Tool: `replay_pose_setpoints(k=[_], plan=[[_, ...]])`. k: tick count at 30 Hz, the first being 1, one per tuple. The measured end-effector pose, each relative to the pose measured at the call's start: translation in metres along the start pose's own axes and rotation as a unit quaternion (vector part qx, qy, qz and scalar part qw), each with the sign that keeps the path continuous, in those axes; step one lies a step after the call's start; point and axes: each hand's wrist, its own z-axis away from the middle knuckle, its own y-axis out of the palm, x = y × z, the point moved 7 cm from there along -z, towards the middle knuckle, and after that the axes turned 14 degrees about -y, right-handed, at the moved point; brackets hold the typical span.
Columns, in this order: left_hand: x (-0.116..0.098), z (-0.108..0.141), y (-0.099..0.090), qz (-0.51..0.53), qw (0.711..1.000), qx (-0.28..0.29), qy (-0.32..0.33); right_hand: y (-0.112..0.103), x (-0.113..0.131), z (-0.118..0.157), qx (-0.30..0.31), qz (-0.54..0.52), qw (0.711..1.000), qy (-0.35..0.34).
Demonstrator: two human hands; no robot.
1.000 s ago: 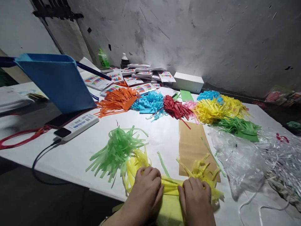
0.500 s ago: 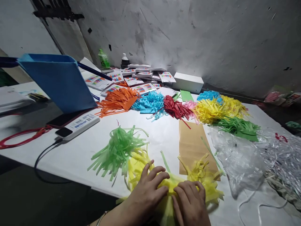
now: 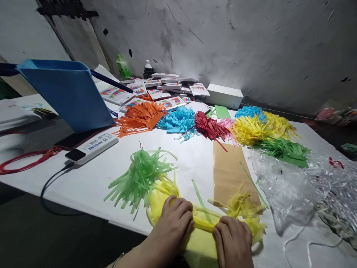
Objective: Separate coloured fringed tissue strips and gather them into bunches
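Yellow tissue paper [image 3: 205, 242] with fringed ends lies at the table's front edge under both hands. My left hand [image 3: 174, 223] has its fingers curled over the paper's left part, closed on it. On the right part, my right hand [image 3: 232, 238] grips the same paper, its fingers bent over a rolled or folded band [image 3: 203, 223] that runs between the hands. Fringe strips spread out beyond each hand. A green fringed tissue bundle [image 3: 139, 175] rests just left of the yellow fringe. One loose green strip [image 3: 199, 197] lies across the band.
Behind stand orange [image 3: 145, 115], blue [image 3: 180, 121] and red [image 3: 210, 126] fringe bundles. Brown card [image 3: 230, 167] lies right of centre, beside a clear plastic bag [image 3: 281, 186]. A white power bank [image 3: 93, 147] and a blue pouch [image 3: 67, 96] are at left.
My hands have moved apart, the left one leftward and the right one slightly rightward. Their fingers have curled in more, and more of the yellow band shows between them.
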Motion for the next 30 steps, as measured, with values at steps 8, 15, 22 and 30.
replay_pose_setpoints(k=[8,15,22,30], plan=[[-0.001,-0.017,0.011,-0.08,0.992,0.058,-0.075,0.004,0.022,-0.011,-0.03,0.075,0.996,-0.027],[-0.011,-0.009,0.001,-0.016,0.996,-0.017,0.082,0.007,0.021,-0.013,-0.032,-0.042,0.998,-0.014],[-0.013,-0.009,0.007,0.001,0.992,0.016,0.128,0.013,0.031,-0.021,-0.013,-0.037,0.999,-0.027],[-0.012,-0.013,0.0,0.005,0.993,0.034,0.116,0.012,0.025,-0.02,-0.015,-0.068,0.997,-0.018]])
